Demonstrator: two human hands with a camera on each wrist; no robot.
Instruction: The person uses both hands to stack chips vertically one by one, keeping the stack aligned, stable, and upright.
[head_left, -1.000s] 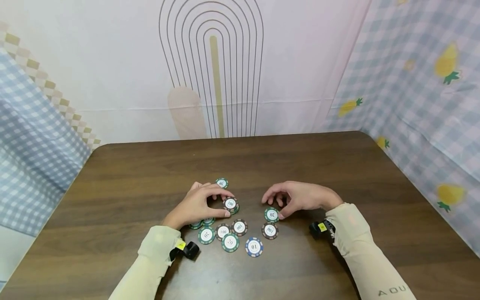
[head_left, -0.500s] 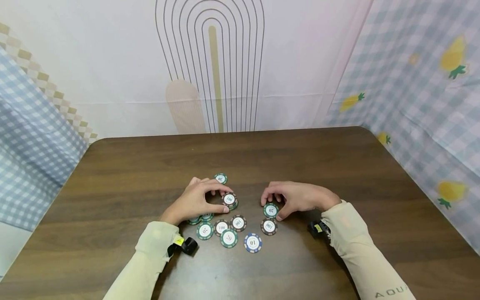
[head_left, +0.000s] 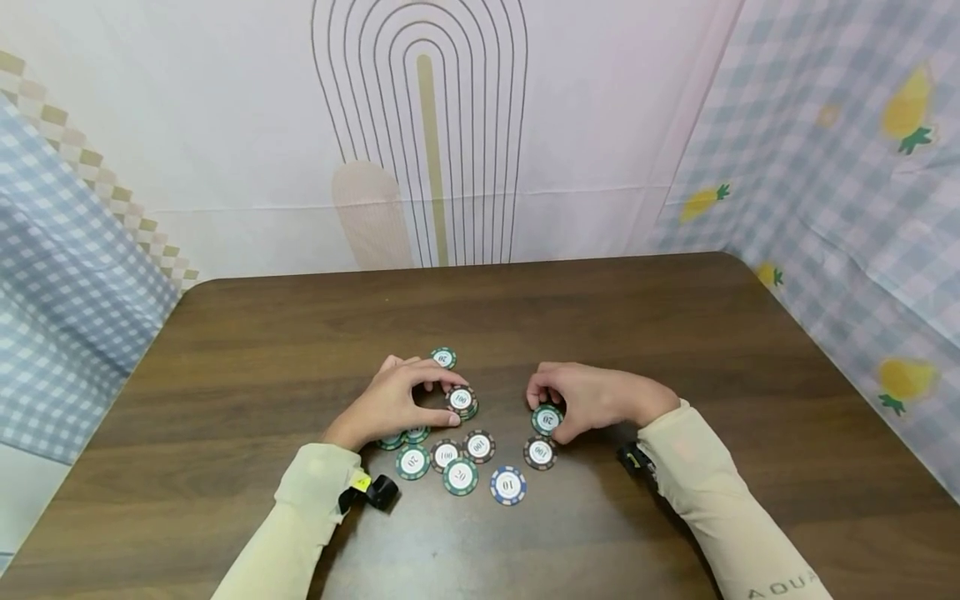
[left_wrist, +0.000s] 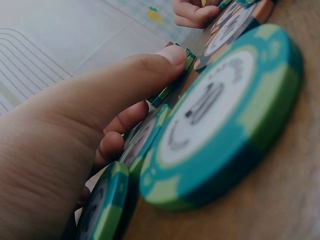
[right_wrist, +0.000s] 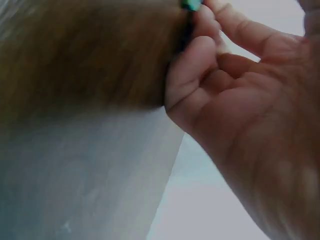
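Table [head_left: 480, 325] bears loose chips [head_left: 461, 477] left of the blue chip [head_left: 508, 485]. Beyond it I see left hand [head_left: 392, 407] gripping a part-hidden stack [head_left: 462, 402], right hand [head_left: 597, 394] pinching a green chip [head_left: 547, 418].

brown wood-grained table [head_left: 315, 333] — white backdrop [head_left: 585, 117] behind, probably cloth

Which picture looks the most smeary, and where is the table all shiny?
Right wrist view: smeariest, the brown wood-grain tabletop streaked with blur; left wrist view: dim, the nearest round green-and-white poker chip a bit soft; head view: clearest, with pale glare on the tabletop's near part and dark shadow beside the cream cloth right sleeve.
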